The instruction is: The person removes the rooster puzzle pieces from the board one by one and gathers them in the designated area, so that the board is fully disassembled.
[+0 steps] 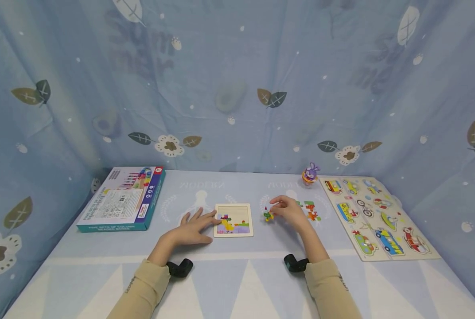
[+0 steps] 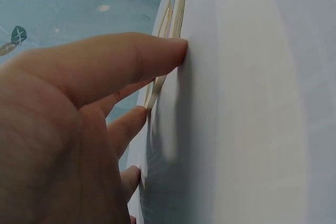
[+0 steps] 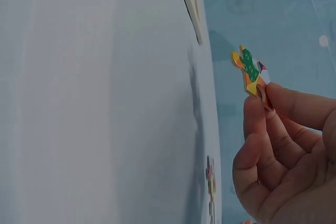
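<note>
My right hand (image 1: 290, 212) pinches a small green, yellow and orange jigsaw piece (image 3: 250, 72) between thumb and fingers, raised above the table in the right wrist view. To its left lies a square wooden puzzle tray (image 1: 232, 206), its lower part filled with purple and yellow pieces and its upper part bare wood. My left hand (image 1: 190, 229) rests at the tray's left edge with fingers spread. In the left wrist view its fingertips (image 2: 176, 51) are on the tabletop and the tray's side. Several loose jigsaw pieces (image 1: 313, 215) lie just beyond my right hand.
A boxed set (image 1: 118, 204) lies at the left. At the right is a wooden vehicle puzzle board (image 1: 369, 235) with knobbed pictures. A purple rabbit figure (image 1: 310, 173) stands at the back, near the blue patterned curtain (image 1: 229, 79).
</note>
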Motion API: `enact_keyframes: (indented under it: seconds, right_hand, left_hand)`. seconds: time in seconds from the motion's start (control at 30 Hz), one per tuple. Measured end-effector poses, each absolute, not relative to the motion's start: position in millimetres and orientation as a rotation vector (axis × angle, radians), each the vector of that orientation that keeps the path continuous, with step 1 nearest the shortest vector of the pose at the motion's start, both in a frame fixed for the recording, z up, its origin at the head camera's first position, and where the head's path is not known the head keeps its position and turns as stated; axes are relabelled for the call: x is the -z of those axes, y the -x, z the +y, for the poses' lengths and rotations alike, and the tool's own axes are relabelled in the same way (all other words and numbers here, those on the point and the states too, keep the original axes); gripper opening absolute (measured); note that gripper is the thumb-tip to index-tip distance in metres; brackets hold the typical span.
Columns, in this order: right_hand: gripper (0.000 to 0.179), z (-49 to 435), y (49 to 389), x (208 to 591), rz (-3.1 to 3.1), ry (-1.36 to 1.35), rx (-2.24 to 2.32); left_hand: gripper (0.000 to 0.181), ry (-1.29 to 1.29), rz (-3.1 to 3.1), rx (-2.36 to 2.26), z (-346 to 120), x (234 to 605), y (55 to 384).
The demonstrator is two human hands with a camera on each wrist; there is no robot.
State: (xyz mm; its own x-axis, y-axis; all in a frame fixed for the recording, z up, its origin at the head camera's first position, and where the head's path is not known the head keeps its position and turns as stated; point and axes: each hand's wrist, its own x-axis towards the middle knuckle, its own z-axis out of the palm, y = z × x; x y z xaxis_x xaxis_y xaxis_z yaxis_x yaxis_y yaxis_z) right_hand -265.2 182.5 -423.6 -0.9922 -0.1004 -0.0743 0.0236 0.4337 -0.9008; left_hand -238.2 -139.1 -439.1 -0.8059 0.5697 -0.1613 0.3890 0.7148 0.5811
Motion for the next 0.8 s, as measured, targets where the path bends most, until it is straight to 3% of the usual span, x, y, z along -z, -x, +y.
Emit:
enact_keyframes:
  seconds: [0.8]
  right_hand:
    - [0.029, 218.4, 262.2, 428.1, 2.359, -0.045, 1.860]
  left_hand:
    - [0.054, -0.728, 2.592, -0.762, -139.7, 439.0, 238.3]
